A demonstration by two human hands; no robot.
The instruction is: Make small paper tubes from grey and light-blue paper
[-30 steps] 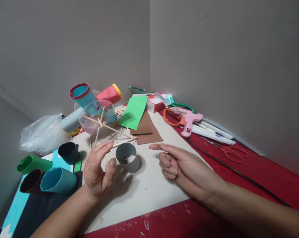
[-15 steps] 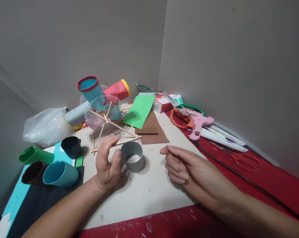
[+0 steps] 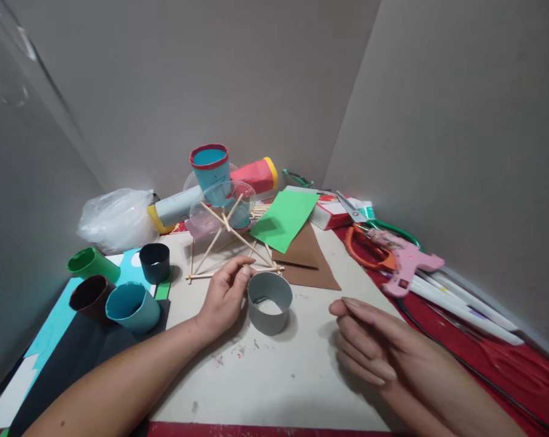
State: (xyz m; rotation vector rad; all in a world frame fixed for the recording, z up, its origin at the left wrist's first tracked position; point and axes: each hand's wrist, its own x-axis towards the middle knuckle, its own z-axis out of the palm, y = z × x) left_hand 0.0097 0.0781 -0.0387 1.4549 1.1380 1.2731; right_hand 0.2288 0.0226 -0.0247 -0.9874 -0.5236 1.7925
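Observation:
My left hand rests on the white board, its thumb and forefinger pinched on the lowest stick of a wooden stick frame. A clear plastic cup sits on top of that frame. A short grey paper ring stands upright just right of the left hand, touching its fingertips. My right hand lies on its side to the right of the ring and apart from it. Its fingers are held together, loosely curved, and hold nothing.
Green, brown, blue and dark paper cups lie at the left. Behind are a plastic bag, coloured tubes, green paper and brown card. A pink glue gun, orange scissors, white sticks and a black cable lie right. Grey walls enclose the corner.
The camera has swung left. My left hand has lowered and closed its thumb and forefinger on the stick beside the grey ring. My right hand has uncurled a little and stays beside the ring.

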